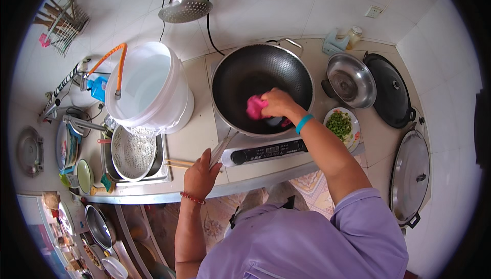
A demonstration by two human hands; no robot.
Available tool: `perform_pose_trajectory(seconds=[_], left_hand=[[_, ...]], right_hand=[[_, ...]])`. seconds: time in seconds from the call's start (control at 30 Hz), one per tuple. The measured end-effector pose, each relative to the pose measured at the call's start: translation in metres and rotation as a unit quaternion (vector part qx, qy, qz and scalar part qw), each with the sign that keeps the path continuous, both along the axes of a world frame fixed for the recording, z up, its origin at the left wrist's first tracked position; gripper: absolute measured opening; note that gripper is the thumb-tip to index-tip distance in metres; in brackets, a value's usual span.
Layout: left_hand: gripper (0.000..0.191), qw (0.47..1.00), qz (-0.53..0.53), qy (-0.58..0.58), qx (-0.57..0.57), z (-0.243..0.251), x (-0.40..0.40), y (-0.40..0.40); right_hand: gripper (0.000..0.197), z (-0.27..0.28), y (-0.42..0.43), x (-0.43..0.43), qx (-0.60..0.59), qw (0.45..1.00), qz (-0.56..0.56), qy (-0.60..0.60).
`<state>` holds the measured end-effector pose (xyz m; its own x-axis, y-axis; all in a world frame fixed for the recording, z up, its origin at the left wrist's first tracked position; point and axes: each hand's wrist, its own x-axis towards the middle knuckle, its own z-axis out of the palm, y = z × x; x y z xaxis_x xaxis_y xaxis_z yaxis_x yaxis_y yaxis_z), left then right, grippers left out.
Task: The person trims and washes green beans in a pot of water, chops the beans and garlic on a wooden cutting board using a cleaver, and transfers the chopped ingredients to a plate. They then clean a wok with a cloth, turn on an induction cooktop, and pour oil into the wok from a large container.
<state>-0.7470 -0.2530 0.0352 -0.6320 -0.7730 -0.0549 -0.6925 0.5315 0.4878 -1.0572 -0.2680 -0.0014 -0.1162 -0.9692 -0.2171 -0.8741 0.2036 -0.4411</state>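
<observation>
A dark wok (245,71) with a textured inner surface stands on an induction cooker (245,155) in front of me. Its metal handle (221,149) points down and left, and my left hand (201,173) is closed around it. My right hand (277,104) reaches inside the wok and grips a bunched pink cloth (256,107) low against the inner wall. The cloth looks slightly blurred. Part of the wok's lower right rim is hidden behind my right forearm.
A white bucket of water (184,98) stands left of the wok, beside a sink (165,164) holding a colander (134,154). To the right are a plate of chopped greens (339,125), a steel bowl (353,81) and lids (393,91). A skimmer (186,10) hangs above.
</observation>
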Motion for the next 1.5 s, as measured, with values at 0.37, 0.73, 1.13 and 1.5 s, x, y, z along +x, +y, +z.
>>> perform_pose_trajectory(seconds=[0.37, 0.73, 1.13, 1.5], left_hand=[[0.048, 0.999, 0.027, -0.026, 0.012, 0.001, 0.005, 0.005], [0.052, 0.998, 0.03, -0.042, 0.029, 0.0, 0.01, 0.002], [0.042, 0.989, 0.037, 0.106, -0.093, 0.001, 0.014, -0.007], [0.057, 0.732, -0.135, 0.352, 0.568, 0.006, -0.151, 0.16]], right_hand=[[0.044, 0.05, -0.03, -0.038, 0.031, 0.847, -0.009, -0.53], [0.025, 0.014, -0.028, 0.04, 0.124, 0.945, 0.072, -0.293], [0.043, 0.038, 0.109, 0.074, 0.004, 0.849, 0.155, -0.505], [0.024, 0.017, 0.261, 0.077, -0.344, 0.78, -0.368, -0.371]])
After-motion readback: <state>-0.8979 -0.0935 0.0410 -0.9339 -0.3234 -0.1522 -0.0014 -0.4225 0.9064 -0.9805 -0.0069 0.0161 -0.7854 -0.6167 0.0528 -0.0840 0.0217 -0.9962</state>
